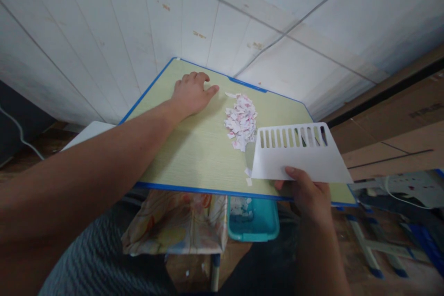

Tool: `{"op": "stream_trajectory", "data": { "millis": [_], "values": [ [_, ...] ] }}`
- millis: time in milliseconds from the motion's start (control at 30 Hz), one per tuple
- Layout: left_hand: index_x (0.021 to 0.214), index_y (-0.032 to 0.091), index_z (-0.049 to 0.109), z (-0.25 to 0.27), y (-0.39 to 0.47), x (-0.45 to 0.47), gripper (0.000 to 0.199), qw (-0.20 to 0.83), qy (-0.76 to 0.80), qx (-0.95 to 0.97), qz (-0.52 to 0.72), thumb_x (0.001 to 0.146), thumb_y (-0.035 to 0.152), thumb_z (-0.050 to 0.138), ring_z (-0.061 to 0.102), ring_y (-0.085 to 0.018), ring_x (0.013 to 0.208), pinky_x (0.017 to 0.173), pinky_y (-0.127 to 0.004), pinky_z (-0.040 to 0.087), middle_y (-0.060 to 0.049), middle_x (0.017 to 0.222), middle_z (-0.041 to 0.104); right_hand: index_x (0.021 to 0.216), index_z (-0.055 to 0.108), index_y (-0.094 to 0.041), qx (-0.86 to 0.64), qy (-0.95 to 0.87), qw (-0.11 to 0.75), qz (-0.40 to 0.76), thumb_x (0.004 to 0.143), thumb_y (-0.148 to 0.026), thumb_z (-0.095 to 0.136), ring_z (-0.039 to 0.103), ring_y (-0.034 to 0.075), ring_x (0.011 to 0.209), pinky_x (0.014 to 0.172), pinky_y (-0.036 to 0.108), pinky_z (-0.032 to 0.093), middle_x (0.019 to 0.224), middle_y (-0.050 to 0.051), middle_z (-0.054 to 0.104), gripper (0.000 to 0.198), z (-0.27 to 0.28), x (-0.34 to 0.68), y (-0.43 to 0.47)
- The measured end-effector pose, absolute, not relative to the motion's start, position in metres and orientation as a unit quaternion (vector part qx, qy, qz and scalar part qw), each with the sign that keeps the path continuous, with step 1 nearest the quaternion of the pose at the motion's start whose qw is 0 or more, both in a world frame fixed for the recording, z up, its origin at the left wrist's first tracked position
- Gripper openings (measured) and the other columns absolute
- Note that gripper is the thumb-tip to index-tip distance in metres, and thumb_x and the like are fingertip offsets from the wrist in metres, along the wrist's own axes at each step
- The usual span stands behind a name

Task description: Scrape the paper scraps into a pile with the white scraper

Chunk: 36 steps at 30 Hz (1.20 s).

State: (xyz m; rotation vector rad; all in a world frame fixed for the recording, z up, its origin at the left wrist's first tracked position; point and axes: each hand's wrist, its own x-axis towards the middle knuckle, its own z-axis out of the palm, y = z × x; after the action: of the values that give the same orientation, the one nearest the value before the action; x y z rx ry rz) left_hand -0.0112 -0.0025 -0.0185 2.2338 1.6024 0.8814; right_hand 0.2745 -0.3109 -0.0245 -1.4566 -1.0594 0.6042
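Note:
My right hand grips a flat white plastic panel by its near edge, thumb on top. A row of slots runs along the panel's far side. The panel is held over the right part of a pale yellow-green tabletop with a blue rim. Left of it lies a heap of torn paper scraps, white with pink marks. A few loose scraps rest near the front edge. My left hand is over the tabletop, left of the heap, holding nothing, with thumb and fingers apart.
Below the table's front edge sits a teal plastic bin with paper scraps inside. A patterned cloth hangs beside it. A white panelled wall with a grey cable stands behind the table. Cardboard boxes are at the right.

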Motion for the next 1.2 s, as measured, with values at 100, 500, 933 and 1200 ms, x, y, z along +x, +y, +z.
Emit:
{"op": "stream_trajectory", "data": {
  "millis": [100,500,933,1200],
  "values": [
    [0.164,0.030,0.074,-0.018,-0.003,-0.011,0.057,0.133,0.552,0.766,0.303,0.121,0.064,0.060,0.058,-0.045,0.171,0.147,-0.064,0.043,-0.017,0.177,0.071,0.072,0.078,-0.027,-0.625,-0.474,0.560,0.266,0.096,-0.043,0.097,0.074,0.028,0.060,0.072,0.047,0.072,0.063,0.002,0.075,0.034,-0.020,0.271,-0.310],
    [0.163,0.031,0.074,-0.018,-0.001,-0.013,0.057,0.138,0.546,0.768,0.304,0.120,0.065,0.061,0.061,-0.044,0.166,0.145,-0.064,0.046,-0.017,0.170,0.074,0.067,0.080,-0.025,-0.618,-0.488,0.547,0.283,0.105,-0.042,0.089,0.073,0.026,0.059,0.063,0.040,0.068,0.064,0.006,0.076,0.044,-0.013,0.264,-0.308],
    [0.158,0.038,0.078,-0.015,-0.001,-0.018,0.055,0.130,0.543,0.777,0.291,0.113,0.070,0.072,0.058,-0.051,0.172,0.147,-0.075,0.043,-0.014,0.168,0.076,0.073,0.079,-0.025,-0.616,-0.435,0.562,0.340,0.092,-0.041,0.096,0.070,0.023,0.053,0.053,0.035,0.064,0.064,0.002,0.076,0.030,-0.023,0.274,-0.309],
    [0.162,0.029,0.077,-0.014,-0.005,-0.013,0.061,0.113,0.552,0.779,0.274,0.114,0.065,0.065,0.059,-0.049,0.172,0.147,-0.071,0.043,-0.019,0.175,0.074,0.065,0.077,-0.027,-0.617,-0.449,0.557,0.328,0.087,-0.042,0.092,0.065,0.022,0.050,0.054,0.037,0.062,0.057,0.002,0.073,0.031,-0.013,0.264,-0.301]
  ]
}}
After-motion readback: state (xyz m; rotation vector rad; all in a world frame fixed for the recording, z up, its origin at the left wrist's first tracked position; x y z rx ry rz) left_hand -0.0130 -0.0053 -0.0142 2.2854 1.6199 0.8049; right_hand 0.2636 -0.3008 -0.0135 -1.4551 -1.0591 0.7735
